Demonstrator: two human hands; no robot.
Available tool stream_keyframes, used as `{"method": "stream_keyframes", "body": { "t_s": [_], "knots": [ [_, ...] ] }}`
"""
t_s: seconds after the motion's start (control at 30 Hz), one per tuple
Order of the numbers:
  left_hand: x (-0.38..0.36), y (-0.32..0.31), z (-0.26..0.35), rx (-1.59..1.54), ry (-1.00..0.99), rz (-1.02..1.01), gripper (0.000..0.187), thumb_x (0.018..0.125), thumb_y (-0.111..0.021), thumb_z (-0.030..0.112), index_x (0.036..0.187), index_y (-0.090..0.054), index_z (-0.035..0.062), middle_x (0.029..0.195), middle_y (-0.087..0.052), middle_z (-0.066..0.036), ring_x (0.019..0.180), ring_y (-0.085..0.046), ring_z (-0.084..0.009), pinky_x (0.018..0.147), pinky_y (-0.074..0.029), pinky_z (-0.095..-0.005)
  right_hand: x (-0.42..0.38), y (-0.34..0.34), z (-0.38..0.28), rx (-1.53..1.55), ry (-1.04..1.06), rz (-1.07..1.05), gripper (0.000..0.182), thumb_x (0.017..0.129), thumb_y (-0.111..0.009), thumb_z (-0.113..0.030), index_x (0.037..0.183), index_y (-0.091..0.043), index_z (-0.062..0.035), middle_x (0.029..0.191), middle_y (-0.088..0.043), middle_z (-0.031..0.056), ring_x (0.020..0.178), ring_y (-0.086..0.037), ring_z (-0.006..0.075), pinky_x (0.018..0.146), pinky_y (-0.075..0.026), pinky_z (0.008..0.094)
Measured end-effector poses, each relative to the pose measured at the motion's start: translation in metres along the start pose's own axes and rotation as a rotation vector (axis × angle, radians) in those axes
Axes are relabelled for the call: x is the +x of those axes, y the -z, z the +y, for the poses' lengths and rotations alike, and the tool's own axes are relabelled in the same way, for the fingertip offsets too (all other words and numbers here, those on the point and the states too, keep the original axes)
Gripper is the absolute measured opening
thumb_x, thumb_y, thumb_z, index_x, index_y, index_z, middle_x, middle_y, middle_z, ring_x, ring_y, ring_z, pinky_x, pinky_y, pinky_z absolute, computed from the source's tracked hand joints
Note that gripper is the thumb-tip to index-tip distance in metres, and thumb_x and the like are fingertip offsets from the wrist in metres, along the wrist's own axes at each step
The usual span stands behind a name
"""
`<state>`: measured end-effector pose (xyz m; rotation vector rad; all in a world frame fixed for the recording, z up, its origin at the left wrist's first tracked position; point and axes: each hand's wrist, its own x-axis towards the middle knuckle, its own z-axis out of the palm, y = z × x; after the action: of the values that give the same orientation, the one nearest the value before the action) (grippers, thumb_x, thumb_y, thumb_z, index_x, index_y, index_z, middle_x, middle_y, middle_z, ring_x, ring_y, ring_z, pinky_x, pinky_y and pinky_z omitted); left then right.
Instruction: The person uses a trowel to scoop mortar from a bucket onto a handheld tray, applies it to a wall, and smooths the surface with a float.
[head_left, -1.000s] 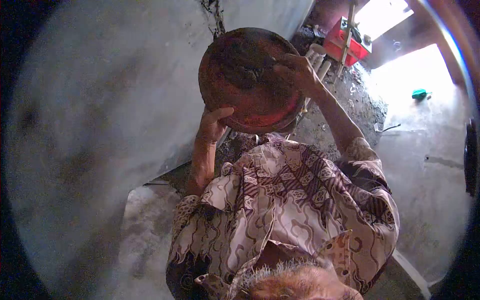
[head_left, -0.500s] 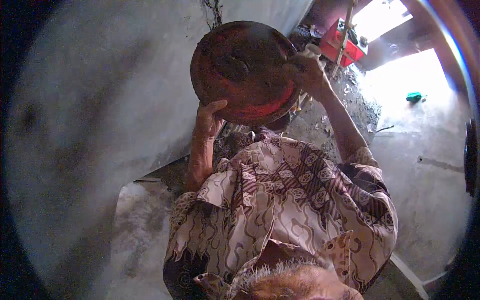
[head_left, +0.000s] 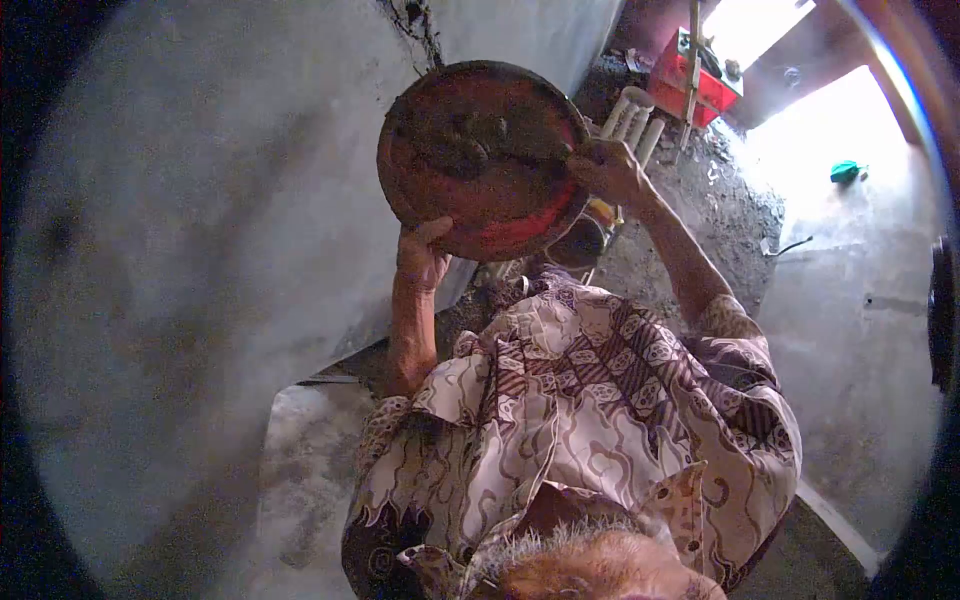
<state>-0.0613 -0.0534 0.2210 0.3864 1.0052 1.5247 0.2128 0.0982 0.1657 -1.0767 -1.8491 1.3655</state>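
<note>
A round, shallow red basin (head_left: pixel 515 234) with a dark, dirty inside is tilted up in front of my chest. Dark lumpy material (head_left: pixel 452 152), perhaps mortar, clings inside it. My left hand (head_left: pixel 424 258) grips the basin's near left rim, thumb over the edge and fingers underneath. At the right rim is my right hand (head_left: pixel 612 176), closed in a fist. A slim dark shape runs from that fist into the basin; it may be a tool handle, but shadow hides what it is.
A grey plastered wall (head_left: pixel 200 200) with a crack stands at the left. A red crate (head_left: pixel 690 88) sits behind a thin upright pole (head_left: pixel 692 50). Pale tubes (head_left: pixel 630 125) lean beyond my right hand. A dark bucket (head_left: pixel 580 243) is below the basin, and a green object (head_left: pixel 846 172) lies at the right.
The basin has come slightly lower in view, and my right hand has dropped a little along its right rim. More of the pale tubes and the bucket shows.
</note>
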Motion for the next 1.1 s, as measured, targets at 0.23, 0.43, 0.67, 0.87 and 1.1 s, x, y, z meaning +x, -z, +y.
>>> {"method": "stream_keyframes", "body": {
  "t_s": [0.23,0.43,0.67,0.87,1.1],
  "knots": [
    [-0.028,-0.086,0.012,-0.131,0.007,0.046,0.047,0.073,-0.056,-0.005,0.119,-0.047,-0.0014,0.112,-0.057,-0.014,0.099,-0.059,-0.0299,0.079,-0.055,-0.0398,-0.035,0.053,-0.079,0.52,-0.136,0.124,0.026,0.083,-0.061,-0.024,0.088,-0.064,0.0012,0.069,-0.061,0.0029,0.063,-0.052,0.0083,0.056,-0.045,0.0262],
    [-0.06,-0.149,0.01,-0.162,0.095,0.019,0.052,0.071,-0.055,-0.01,0.122,-0.045,-0.001,0.117,-0.055,-0.017,0.109,-0.053,-0.0334,0.096,-0.045,-0.0462,-0.039,0.099,-0.109,0.525,-0.018,0.183,0.022,0.086,-0.059,-0.021,0.091,-0.06,0.0007,0.072,-0.056,-0.0014,0.061,-0.048,0.0054,0.051,-0.04,0.0228],
    [-0.084,-0.174,0.004,-0.106,0.097,0.059,0.054,0.071,-0.058,-0.01,0.122,-0.046,0.0044,0.118,-0.054,-0.014,0.109,-0.053,-0.0323,0.092,-0.048,-0.046,-0.014,0.15,-0.193,0.196,0.237,0.771,0.021,0.086,-0.058,-0.016,0.097,-0.054,0.0005,0.07,-0.057,0.0031,0.057,-0.05,0.0064,0.048,-0.04,0.0216],
    [-0.085,-0.117,0.026,-0.146,0.092,0.106,0.051,0.074,-0.058,-0.007,0.121,-0.045,0.0066,0.108,-0.057,-0.011,0.094,-0.061,-0.0279,0.079,-0.056,-0.0437,0.049,0.134,-0.233,0.844,0.042,1.027,0.034,0.082,-0.063,-0.014,0.102,-0.038,-0.002,0.069,-0.057,0.0078,0.053,-0.053,0.0108,0.042,-0.042,0.0239],
    [-0.081,-0.149,0.051,-0.12,0.01,0.337,0.029,0.074,-0.06,-0.006,0.099,-0.054,0.0077,0.067,-0.055,-0.001,0.054,-0.058,-0.016,0.046,-0.052,-0.0294,0.189,0.08,-0.263,0.445,0.046,0.741,0.032,0.079,-0.062,-0.02,0.096,-0.044,0.0003,0.083,-0.059,0.022,0.075,-0.058,0.0354,0.067,-0.043,0.0427]
  ]
}}
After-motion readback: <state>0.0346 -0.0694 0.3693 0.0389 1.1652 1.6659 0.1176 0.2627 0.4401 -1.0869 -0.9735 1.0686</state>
